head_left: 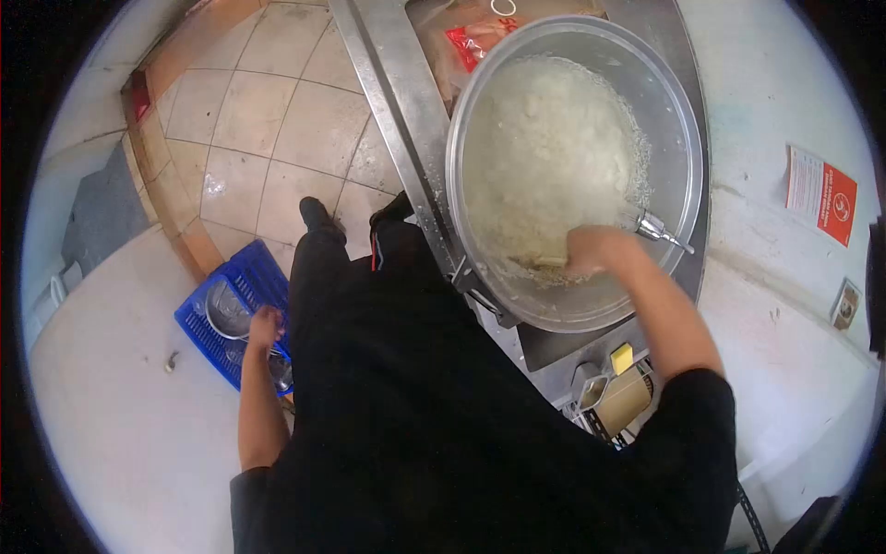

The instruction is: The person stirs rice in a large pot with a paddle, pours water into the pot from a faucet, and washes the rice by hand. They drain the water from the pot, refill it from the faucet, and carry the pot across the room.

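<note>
A large metal pot [678, 138] stands on the sink, with white rice [554, 129] and cloudy water in it. Inside its near edge, my right hand [595, 251] is closed, low over the water. A pale yellowish thing [551, 262] shows at its fingertips, too small to name. Close to that hand, a metal faucet [660, 229] reaches over the pot's right side. Down at the left, my left hand [266, 327] has its fingers closed at the edge of a round metal bowl [227, 310]. The bowl lies in a blue plastic basket [205, 331].
A red and clear plastic package [477, 42] lies behind the pot. By the sink's near corner are a yellow sponge [622, 357] and a metal container [589, 386]. A red and white notice [821, 194] hangs on the right wall. Tiled floor [268, 120] extends at left.
</note>
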`<action>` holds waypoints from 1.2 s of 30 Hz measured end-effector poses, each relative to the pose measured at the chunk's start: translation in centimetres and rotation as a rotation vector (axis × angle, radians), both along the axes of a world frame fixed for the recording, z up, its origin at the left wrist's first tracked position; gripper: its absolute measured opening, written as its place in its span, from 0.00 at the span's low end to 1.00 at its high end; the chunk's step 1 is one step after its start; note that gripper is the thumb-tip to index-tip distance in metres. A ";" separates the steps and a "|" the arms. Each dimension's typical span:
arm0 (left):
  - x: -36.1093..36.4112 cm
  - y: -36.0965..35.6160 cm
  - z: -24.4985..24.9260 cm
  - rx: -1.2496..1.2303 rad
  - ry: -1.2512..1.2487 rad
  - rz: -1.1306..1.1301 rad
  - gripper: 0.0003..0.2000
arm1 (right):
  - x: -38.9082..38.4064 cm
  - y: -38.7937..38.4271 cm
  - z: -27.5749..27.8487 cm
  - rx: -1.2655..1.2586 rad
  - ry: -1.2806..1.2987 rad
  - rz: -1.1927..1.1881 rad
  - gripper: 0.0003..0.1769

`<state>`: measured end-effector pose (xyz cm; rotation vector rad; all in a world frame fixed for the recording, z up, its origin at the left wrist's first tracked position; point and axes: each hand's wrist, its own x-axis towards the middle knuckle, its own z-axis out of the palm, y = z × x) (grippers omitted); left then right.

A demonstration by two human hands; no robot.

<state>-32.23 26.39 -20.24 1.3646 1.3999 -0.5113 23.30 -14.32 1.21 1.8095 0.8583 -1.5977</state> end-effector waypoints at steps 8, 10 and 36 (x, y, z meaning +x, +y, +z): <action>-10.6 -0.7 -4.1 -0.189 0.222 -0.481 0.11 | -0.6 1.1 2.7 -0.035 0.089 -0.112 0.21; -6.5 -0.8 -3.1 -0.198 0.285 -0.232 0.09 | -1.1 0.6 -0.9 0.043 -0.032 -0.079 0.21; 22.1 16.6 -2.8 0.070 0.196 -0.663 0.10 | -9.6 -1.6 18.5 0.579 -0.906 -0.741 0.11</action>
